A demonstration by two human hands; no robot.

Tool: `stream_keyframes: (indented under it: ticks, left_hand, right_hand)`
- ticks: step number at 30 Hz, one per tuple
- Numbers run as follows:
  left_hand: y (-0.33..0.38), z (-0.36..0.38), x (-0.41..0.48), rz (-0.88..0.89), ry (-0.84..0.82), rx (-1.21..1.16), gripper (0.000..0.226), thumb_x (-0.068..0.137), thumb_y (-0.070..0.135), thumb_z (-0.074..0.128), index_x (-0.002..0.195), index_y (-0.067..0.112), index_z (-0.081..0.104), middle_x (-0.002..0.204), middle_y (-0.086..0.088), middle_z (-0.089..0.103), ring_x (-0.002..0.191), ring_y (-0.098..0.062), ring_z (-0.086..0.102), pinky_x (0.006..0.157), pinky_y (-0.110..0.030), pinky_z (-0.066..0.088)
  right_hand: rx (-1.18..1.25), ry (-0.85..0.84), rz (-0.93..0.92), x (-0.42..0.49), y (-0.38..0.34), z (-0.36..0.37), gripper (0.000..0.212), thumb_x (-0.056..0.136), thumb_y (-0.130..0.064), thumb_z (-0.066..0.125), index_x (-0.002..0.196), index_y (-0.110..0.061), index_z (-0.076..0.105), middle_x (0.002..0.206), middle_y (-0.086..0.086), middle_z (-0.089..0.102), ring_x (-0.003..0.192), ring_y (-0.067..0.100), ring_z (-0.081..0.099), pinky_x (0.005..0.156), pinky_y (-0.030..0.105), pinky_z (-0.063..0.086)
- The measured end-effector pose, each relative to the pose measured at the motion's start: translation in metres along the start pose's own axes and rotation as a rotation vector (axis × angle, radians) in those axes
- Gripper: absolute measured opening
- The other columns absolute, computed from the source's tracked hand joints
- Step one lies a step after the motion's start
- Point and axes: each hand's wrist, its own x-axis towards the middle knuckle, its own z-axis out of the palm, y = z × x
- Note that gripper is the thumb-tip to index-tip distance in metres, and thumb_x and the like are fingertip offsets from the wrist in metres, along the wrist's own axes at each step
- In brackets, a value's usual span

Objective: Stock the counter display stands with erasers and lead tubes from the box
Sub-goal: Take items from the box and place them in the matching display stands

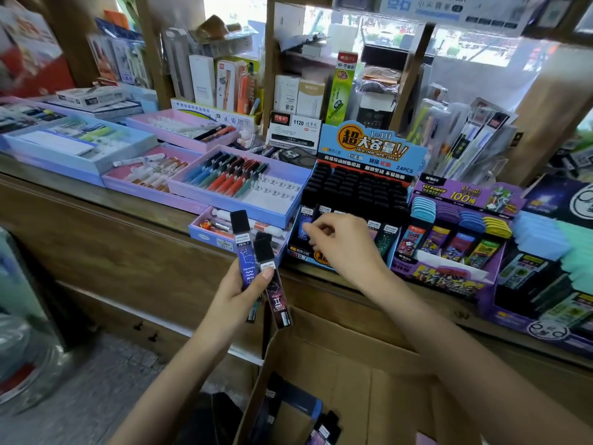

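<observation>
My left hand [237, 290] grips a few lead tubes [247, 252] with dark caps, fanned upward in front of the counter edge. My right hand [337, 242] reaches into the front row of the blue lead-tube display stand [369, 149], fingers curled around a blue tube [304, 227] standing in the leftmost front slot. The stand's rows are mostly filled with black-capped tubes. A purple display stand [449, 274] to its right holds coloured erasers [462, 220] and lead tubes. The open cardboard box [353, 364] sits below, with more lead tubes [324, 428] in its bottom.
Pink and blue pen trays [237, 181] crowd the wooden counter [96, 226] to the left. Another stand with pastel erasers [552, 239] is at the far right. Shelves of boxed stationery [298, 94] rise behind the stands.
</observation>
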Motion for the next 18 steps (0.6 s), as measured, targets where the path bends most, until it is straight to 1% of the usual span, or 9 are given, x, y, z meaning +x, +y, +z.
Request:
stream_keyframes:
  ticks: [1,3,5,7,10,12,14,16,18]
  left_hand:
    - [0.002,0.002,0.001,0.006,-0.006,-0.002,0.034,0.082,0.033,0.055,0.113,0.021,0.056,0.101,-0.004,0.066,0.093,-0.01,0.063,0.078,-0.015,0.05]
    - [0.005,0.008,0.003,0.022,-0.028,-0.003,0.031,0.082,0.032,0.056,0.111,0.022,0.057,0.101,-0.005,0.066,0.093,-0.011,0.063,0.078,-0.016,0.051]
    - [0.009,0.014,0.005,0.042,-0.063,-0.013,0.027,0.083,0.029,0.056,0.11,0.024,0.058,0.097,0.003,0.068,0.094,-0.011,0.063,0.078,-0.018,0.051]
    - [0.012,0.019,0.006,0.062,-0.104,-0.019,0.027,0.084,0.025,0.055,0.11,0.024,0.058,0.098,0.009,0.07,0.096,-0.007,0.064,0.077,-0.017,0.05]
    - [0.014,0.023,0.006,0.084,-0.132,0.005,0.027,0.085,0.022,0.053,0.112,0.02,0.057,0.098,0.007,0.07,0.094,-0.004,0.065,0.077,-0.015,0.049]
    - [0.015,0.024,0.005,0.07,-0.119,0.044,0.02,0.087,0.025,0.051,0.105,0.019,0.057,0.083,0.008,0.067,0.079,-0.004,0.063,0.07,-0.017,0.049]
    - [0.016,0.025,0.005,0.063,-0.094,0.076,0.011,0.091,0.022,0.048,0.095,0.015,0.055,0.067,0.009,0.06,0.062,-0.005,0.055,0.063,-0.017,0.045]
    - [0.016,0.023,0.006,0.062,-0.074,0.099,0.013,0.095,0.017,0.046,0.093,0.006,0.054,0.064,0.011,0.061,0.058,-0.004,0.053,0.06,-0.014,0.044]
    - [0.016,0.02,0.006,0.054,-0.066,0.11,0.015,0.096,0.014,0.045,0.094,0.002,0.053,0.063,0.012,0.062,0.057,-0.004,0.052,0.058,-0.012,0.044]
  right_hand:
    - [0.105,-0.046,0.013,-0.007,-0.003,0.0,0.022,0.09,-0.034,0.059,0.08,-0.017,0.068,0.074,-0.002,0.068,0.073,0.012,0.065,0.074,0.034,0.054]
    - [0.284,-0.151,0.052,-0.017,-0.007,0.001,0.016,0.087,-0.034,0.063,0.084,-0.02,0.069,0.079,-0.002,0.069,0.077,0.011,0.066,0.07,0.028,0.052]
    - [0.392,-0.242,0.101,-0.022,-0.009,0.003,0.012,0.085,-0.03,0.066,0.089,-0.019,0.067,0.083,0.0,0.068,0.076,0.011,0.064,0.065,0.022,0.05]
    - [0.433,-0.276,0.127,-0.025,-0.009,0.005,0.008,0.084,-0.024,0.068,0.089,-0.019,0.065,0.087,0.005,0.066,0.077,0.011,0.062,0.062,0.02,0.05]
    - [0.431,-0.282,0.112,-0.027,-0.006,0.001,0.007,0.084,-0.019,0.068,0.084,-0.022,0.062,0.082,0.003,0.065,0.072,0.009,0.062,0.061,0.02,0.05]
    - [0.452,-0.247,0.105,-0.026,-0.003,-0.008,0.009,0.084,-0.018,0.069,0.082,-0.023,0.062,0.078,0.001,0.066,0.066,0.006,0.062,0.06,0.02,0.051]
    - [0.498,-0.147,0.095,-0.021,0.0,-0.022,0.009,0.083,-0.016,0.069,0.081,-0.022,0.063,0.077,0.0,0.067,0.066,0.005,0.064,0.058,0.02,0.052]
    - [0.567,-0.014,0.091,-0.013,0.002,-0.038,0.01,0.083,-0.013,0.069,0.082,-0.021,0.064,0.074,-0.001,0.068,0.064,0.004,0.065,0.055,0.019,0.051]
    - [0.606,0.131,0.095,-0.004,0.005,-0.05,0.011,0.083,-0.013,0.069,0.082,-0.023,0.063,0.075,-0.004,0.069,0.068,0.007,0.066,0.056,0.02,0.053]
